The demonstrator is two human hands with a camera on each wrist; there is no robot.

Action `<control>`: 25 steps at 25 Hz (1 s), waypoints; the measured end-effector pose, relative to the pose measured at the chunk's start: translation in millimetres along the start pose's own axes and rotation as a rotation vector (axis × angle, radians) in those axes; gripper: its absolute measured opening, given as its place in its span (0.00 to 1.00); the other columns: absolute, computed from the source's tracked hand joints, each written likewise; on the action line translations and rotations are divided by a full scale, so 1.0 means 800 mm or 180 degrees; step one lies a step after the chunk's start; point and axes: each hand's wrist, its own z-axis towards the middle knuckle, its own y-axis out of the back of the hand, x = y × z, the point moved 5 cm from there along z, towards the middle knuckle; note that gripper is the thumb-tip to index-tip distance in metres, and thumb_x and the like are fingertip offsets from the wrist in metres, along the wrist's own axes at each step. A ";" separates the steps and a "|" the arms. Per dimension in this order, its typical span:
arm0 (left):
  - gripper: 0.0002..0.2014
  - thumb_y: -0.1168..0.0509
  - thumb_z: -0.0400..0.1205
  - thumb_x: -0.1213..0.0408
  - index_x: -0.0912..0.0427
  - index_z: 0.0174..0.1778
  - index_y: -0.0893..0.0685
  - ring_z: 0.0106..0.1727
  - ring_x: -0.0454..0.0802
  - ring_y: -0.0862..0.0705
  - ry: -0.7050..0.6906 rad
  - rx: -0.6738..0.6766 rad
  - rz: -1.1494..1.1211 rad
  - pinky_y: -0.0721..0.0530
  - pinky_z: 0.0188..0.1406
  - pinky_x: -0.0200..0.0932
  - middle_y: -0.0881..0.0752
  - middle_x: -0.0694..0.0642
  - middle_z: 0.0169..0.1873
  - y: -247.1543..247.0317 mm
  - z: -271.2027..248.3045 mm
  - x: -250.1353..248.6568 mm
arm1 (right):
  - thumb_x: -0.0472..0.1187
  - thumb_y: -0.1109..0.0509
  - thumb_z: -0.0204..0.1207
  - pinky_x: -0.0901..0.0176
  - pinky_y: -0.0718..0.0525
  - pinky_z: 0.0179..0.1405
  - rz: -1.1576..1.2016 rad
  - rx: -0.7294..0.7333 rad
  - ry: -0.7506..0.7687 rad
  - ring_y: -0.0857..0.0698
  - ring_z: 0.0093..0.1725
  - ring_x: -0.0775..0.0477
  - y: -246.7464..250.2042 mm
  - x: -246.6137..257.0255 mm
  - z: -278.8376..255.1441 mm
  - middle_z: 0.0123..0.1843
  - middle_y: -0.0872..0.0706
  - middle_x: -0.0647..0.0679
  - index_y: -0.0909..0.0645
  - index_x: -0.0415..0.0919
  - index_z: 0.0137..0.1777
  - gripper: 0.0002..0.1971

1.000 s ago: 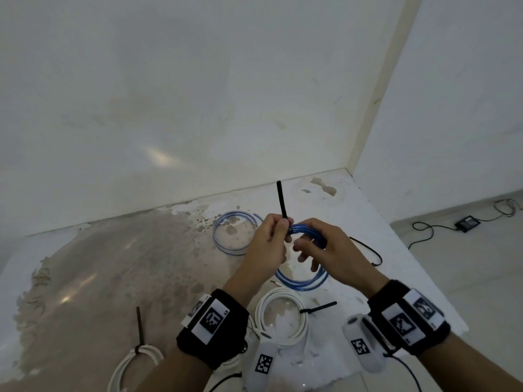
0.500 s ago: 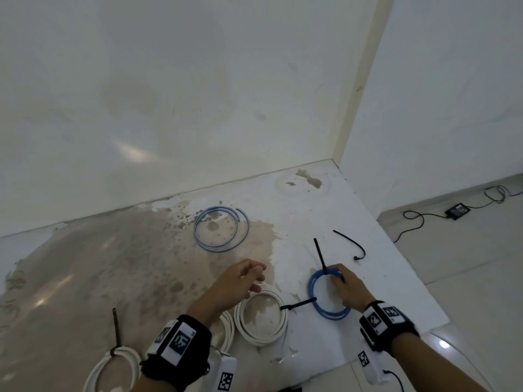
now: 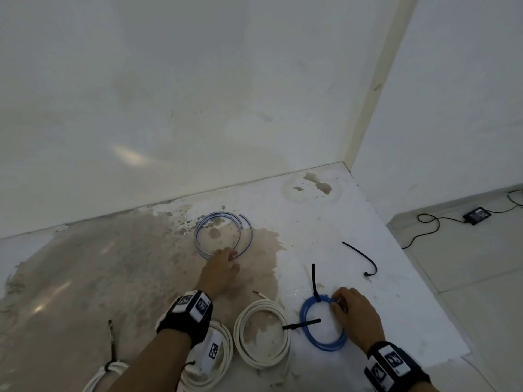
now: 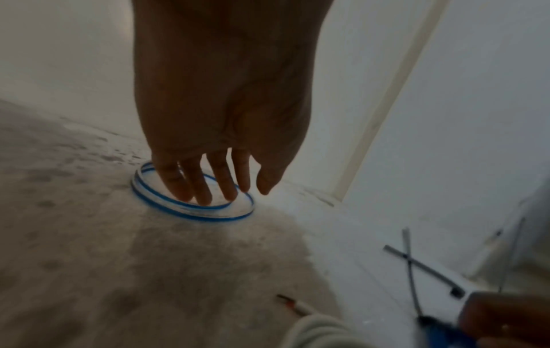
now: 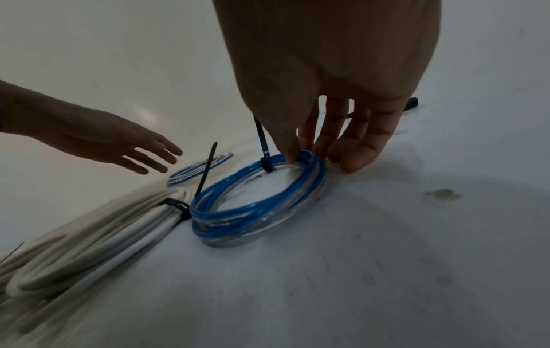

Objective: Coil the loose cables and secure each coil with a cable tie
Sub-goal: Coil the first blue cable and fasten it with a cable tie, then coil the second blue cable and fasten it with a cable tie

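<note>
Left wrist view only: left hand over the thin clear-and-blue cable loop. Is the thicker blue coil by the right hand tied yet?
Observer: Yes. The right wrist view shows a black plastic cable tie cinched round the thick blue cable coil, with its tail pointing up.
Operator: Right hand holding it?
Observer: The right hand pinches the coil's far rim, with fingertips either side of it.
Operator: White coil beside it?
Observer: In the head view, the round white cable coil wears its own black tie.
</note>
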 end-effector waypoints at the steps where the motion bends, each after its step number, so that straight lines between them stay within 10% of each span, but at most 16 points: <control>1: 0.20 0.40 0.85 0.57 0.56 0.73 0.27 0.66 0.60 0.23 -0.0076 -0.0148 0.0387 0.23 0.63 0.55 0.25 0.57 0.68 0.001 0.017 0.004 | 0.46 0.29 0.81 0.63 0.24 0.38 0.0004 0.0030 0.0020 0.20 0.44 0.52 0.000 0.000 0.002 0.40 0.24 0.62 0.24 0.56 0.46 0.06; 6: 0.20 0.39 0.83 0.48 0.52 0.68 0.24 0.65 0.61 0.26 -0.0380 -0.0413 0.1645 0.30 0.65 0.56 0.25 0.56 0.66 -0.009 0.066 -0.004 | 0.46 0.29 0.80 0.66 0.27 0.38 0.0093 0.0109 -0.0029 0.22 0.45 0.57 -0.002 -0.008 0.006 0.41 0.21 0.60 0.24 0.56 0.46 0.06; 10: 0.13 0.22 0.68 0.56 0.57 0.39 0.17 0.41 0.63 0.20 -0.0495 -0.0460 0.2051 0.21 0.41 0.56 0.19 0.62 0.44 -0.015 0.075 -0.011 | 0.47 0.28 0.80 0.68 0.29 0.37 0.0068 0.0208 -0.0046 0.23 0.44 0.60 -0.004 -0.008 0.011 0.42 0.21 0.60 0.27 0.60 0.45 0.09; 16: 0.07 0.42 0.85 0.59 0.55 0.43 0.27 0.30 0.52 0.23 -0.0913 -0.0851 0.0153 0.25 0.35 0.46 0.21 0.53 0.31 0.048 0.052 -0.039 | 0.52 0.27 0.78 0.64 0.18 0.43 0.0309 0.0599 -0.0167 0.17 0.44 0.55 0.028 0.019 0.013 0.44 0.17 0.57 0.25 0.62 0.50 0.08; 22: 0.05 0.38 0.85 0.58 0.52 0.45 0.20 0.26 0.42 0.28 -0.1548 -0.0499 -0.0672 0.29 0.29 0.36 0.20 0.48 0.32 0.130 -0.002 -0.114 | 0.54 0.29 0.80 0.64 0.20 0.50 -0.0044 -0.0393 0.1767 0.25 0.63 0.55 0.127 0.268 0.083 0.71 0.28 0.53 0.34 0.60 0.81 0.30; 25: 0.04 0.36 0.84 0.57 0.51 0.45 0.19 0.25 0.46 0.29 -0.1710 -0.0676 -0.1072 0.30 0.28 0.38 0.22 0.48 0.29 0.167 -0.027 -0.125 | 0.50 0.35 0.85 0.47 0.18 0.54 -0.0774 -0.0128 0.2480 0.21 0.61 0.41 0.146 0.366 0.107 0.63 0.18 0.45 0.20 0.48 0.67 0.14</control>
